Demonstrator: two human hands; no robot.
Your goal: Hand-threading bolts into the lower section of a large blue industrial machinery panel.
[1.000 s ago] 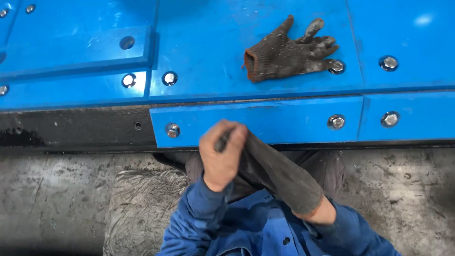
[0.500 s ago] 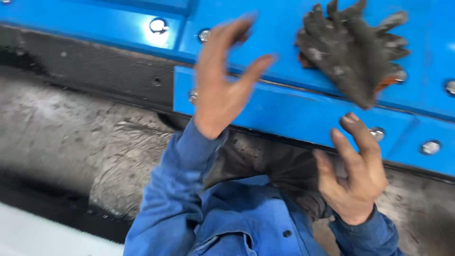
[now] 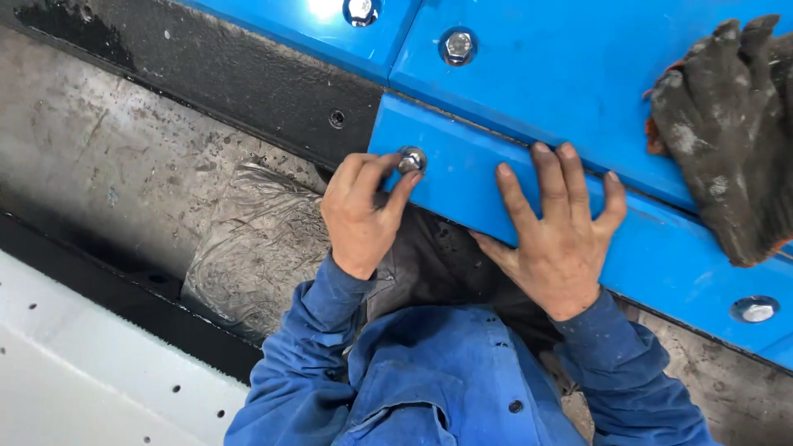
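My left hand (image 3: 363, 211) pinches a silver bolt head (image 3: 410, 159) at the left end of a narrow blue metal plate (image 3: 462, 177), thumb and fingers closed around it. My right hand (image 3: 557, 235) lies flat on the same plate, fingers spread, palm near its lower edge. Both arms wear blue sleeves. A dirty dark work glove (image 3: 731, 136) lies on the larger blue panel (image 3: 562, 74) at the upper right, apart from both hands.
More silver bolts sit in the blue panels: one bolt (image 3: 458, 45) above the plate, another bolt (image 3: 359, 10) at the top, a third bolt (image 3: 756, 310) at the lower right. A black strip (image 3: 231, 78) with a bolt hole (image 3: 336, 119) runs left. Crumpled plastic sheet (image 3: 260, 239) lies on grimy concrete.
The view has swung. My left hand came down from raised and open onto the bolt. My right hand moved up from my lap and flattened on the blue plate.
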